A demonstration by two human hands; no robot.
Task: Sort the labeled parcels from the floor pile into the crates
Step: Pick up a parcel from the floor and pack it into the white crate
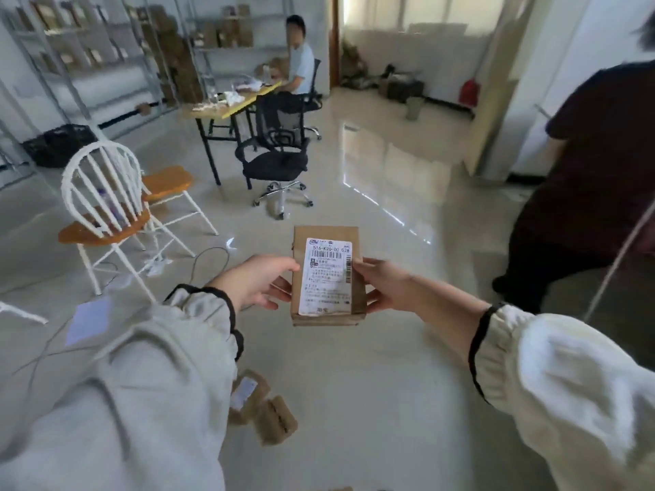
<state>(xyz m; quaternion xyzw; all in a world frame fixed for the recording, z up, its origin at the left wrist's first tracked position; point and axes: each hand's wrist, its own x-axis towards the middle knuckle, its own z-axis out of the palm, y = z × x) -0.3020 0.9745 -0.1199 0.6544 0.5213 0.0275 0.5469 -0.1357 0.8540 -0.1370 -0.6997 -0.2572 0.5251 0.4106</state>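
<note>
My left hand [260,283] and right hand [384,285] each pinched a side of one labeled parcel [328,278], held mid-air at centre, uncrated. Other parcels [262,412] lay on the near floor, so I judged sorting unfinished.

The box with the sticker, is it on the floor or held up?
Held up: left hand and right hand grip the box by its sides.

Two hands [258,283] [384,287] hold one labeled parcel [328,278]. Two more parcels [248,395] [276,418] lie on the floor [390,384] at six o'clock. Two white spindle chairs [102,226] [168,180] stand at nine, two black office chairs [274,164] [312,101] at twelve, one black crate [60,145] at ten.
</note>
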